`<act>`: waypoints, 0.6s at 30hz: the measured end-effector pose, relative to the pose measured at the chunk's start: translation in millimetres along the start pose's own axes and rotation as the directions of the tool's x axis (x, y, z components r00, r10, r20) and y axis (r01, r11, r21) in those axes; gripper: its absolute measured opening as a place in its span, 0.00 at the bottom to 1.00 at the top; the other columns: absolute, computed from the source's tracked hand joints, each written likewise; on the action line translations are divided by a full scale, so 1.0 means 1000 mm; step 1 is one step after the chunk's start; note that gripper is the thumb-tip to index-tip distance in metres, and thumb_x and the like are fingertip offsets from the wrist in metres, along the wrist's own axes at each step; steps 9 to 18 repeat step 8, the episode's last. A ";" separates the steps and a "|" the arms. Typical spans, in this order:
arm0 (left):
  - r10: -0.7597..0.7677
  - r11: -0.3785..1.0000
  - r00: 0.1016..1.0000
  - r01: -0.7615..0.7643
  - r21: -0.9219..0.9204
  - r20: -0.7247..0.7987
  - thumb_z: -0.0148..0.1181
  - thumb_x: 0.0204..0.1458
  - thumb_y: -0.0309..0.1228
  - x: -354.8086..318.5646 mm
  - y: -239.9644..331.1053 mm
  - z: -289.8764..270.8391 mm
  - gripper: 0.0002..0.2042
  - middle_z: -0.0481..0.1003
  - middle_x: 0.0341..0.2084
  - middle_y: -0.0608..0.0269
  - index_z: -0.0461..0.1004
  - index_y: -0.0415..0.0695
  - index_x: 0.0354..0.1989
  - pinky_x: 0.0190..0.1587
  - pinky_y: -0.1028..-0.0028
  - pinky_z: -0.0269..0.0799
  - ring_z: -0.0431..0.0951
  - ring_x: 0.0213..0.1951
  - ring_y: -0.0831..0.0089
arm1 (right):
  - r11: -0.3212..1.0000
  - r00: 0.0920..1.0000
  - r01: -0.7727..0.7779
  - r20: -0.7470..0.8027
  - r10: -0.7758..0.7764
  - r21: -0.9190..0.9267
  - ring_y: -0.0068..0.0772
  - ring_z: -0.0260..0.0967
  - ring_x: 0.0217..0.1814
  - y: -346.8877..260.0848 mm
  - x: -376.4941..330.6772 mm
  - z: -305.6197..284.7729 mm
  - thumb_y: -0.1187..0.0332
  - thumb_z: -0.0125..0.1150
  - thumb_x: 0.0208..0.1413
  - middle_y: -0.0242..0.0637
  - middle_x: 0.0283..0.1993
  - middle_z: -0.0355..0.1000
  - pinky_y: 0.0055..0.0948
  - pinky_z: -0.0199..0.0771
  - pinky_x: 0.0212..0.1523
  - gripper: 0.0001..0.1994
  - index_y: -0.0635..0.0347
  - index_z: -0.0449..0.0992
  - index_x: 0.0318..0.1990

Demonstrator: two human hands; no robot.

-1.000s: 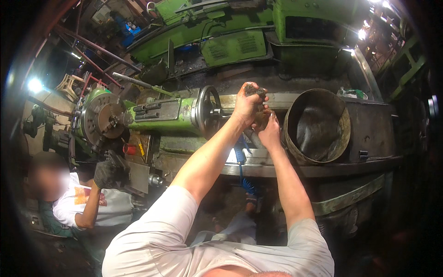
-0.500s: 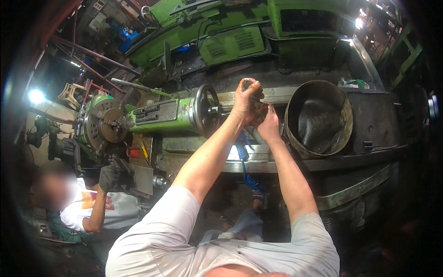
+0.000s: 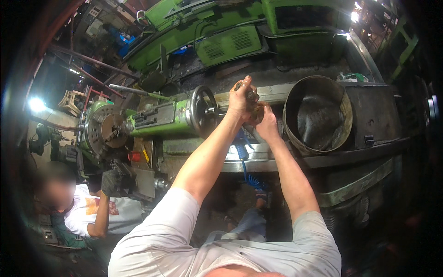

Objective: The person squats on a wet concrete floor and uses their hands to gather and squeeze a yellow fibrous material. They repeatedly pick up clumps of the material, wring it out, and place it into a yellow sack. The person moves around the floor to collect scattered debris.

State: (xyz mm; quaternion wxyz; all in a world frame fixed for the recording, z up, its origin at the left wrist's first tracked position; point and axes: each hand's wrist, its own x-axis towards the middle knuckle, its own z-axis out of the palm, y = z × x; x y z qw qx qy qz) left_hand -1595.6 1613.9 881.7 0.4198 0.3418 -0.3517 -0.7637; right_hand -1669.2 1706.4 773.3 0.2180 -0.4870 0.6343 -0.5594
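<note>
Above the lathe bed (image 3: 277, 92) my two hands are close together at the middle of the view. My left hand (image 3: 240, 102) is curled round a dark, greasy brown piece (image 3: 252, 98) whose kind I cannot make out. Just below and to the right, my right hand (image 3: 267, 123) closes on the lower end of the same piece. The fingers of both hands look smeared with dark grease. Left of them stands the handwheel (image 3: 197, 111) of the green tailstock (image 3: 161, 116). A blue air gun (image 3: 242, 148) lies beneath my hands on the bed's near side.
A wide, open-topped metal cylinder (image 3: 288, 120) stands right of my hands. The lathe chuck (image 3: 99, 129) is at the far left. A co-worker's gloved hand (image 3: 111, 182) is at the lower left. A coiled blue hose (image 3: 254, 181) hangs off the near edge. Green machinery (image 3: 230, 44) stands behind.
My left hand has turned slightly and its fingers have shifted on the dark piece. My right hand stays close against it. The co-worker's gloved hand has moved slightly.
</note>
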 end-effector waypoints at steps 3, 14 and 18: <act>0.010 1.000 1.000 -0.010 -0.003 -0.005 0.67 0.58 0.41 0.003 0.000 -0.001 0.13 0.71 0.19 0.65 0.70 0.50 0.33 0.23 0.71 0.67 0.71 0.20 0.72 | 0.995 0.999 -0.034 0.028 0.031 0.091 0.56 0.72 0.58 -0.004 0.001 0.002 0.63 0.81 0.44 0.53 0.53 0.74 0.44 0.72 0.58 0.37 0.64 0.67 0.60; -0.015 0.999 1.000 0.015 0.049 -0.003 0.69 0.57 0.43 0.005 0.003 0.000 0.15 0.71 0.18 0.65 0.70 0.49 0.34 0.22 0.71 0.67 0.71 0.19 0.71 | 0.998 1.000 -0.013 0.001 0.013 0.067 0.53 0.74 0.57 -0.005 0.001 0.005 0.65 0.80 0.45 0.50 0.52 0.75 0.44 0.74 0.57 0.37 0.60 0.66 0.62; -0.015 0.999 1.000 0.015 0.049 -0.003 0.69 0.57 0.43 0.005 0.003 0.000 0.15 0.71 0.18 0.65 0.70 0.49 0.34 0.22 0.71 0.67 0.71 0.19 0.71 | 0.998 1.000 -0.013 0.001 0.013 0.067 0.53 0.74 0.57 -0.005 0.001 0.005 0.65 0.80 0.45 0.50 0.52 0.75 0.44 0.74 0.57 0.37 0.60 0.66 0.62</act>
